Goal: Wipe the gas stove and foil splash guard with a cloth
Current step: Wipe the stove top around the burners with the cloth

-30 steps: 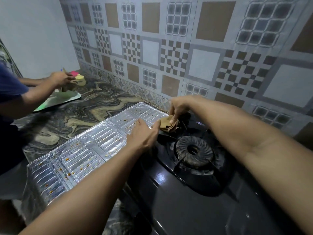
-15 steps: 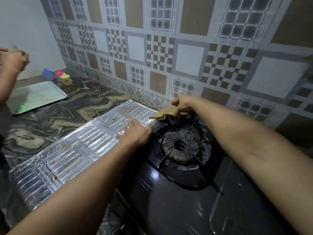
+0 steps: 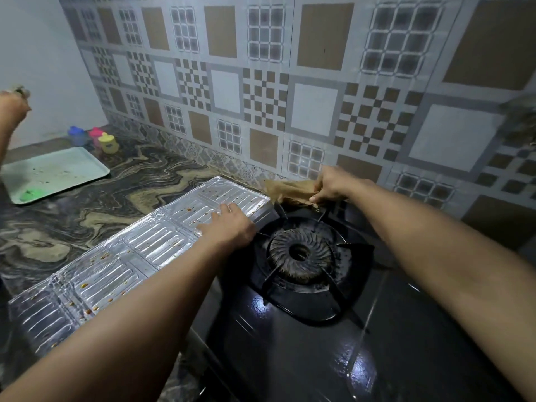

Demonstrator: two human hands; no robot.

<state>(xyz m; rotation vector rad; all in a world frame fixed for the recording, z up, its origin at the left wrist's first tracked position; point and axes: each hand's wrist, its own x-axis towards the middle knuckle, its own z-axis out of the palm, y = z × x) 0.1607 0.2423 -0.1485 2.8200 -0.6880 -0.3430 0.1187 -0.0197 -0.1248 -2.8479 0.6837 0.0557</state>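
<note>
The black gas stove fills the lower right, with its round burner under a pan support. A silver foil splash guard, spotted with orange grease, lies flat on the counter to the stove's left. My left hand rests palm down on the guard's edge beside the burner, fingers spread. My right hand grips a brown cloth at the stove's far edge, close to the tiled wall.
A pale green tray lies on the marble counter at far left, with three small coloured containers behind it. Another person's hand is raised at the left edge. The tiled wall runs directly behind the stove.
My right hand has carried the cloth from beside the burner back to the stove's far edge by the wall. The other person's hand has lifted away from the tray.
</note>
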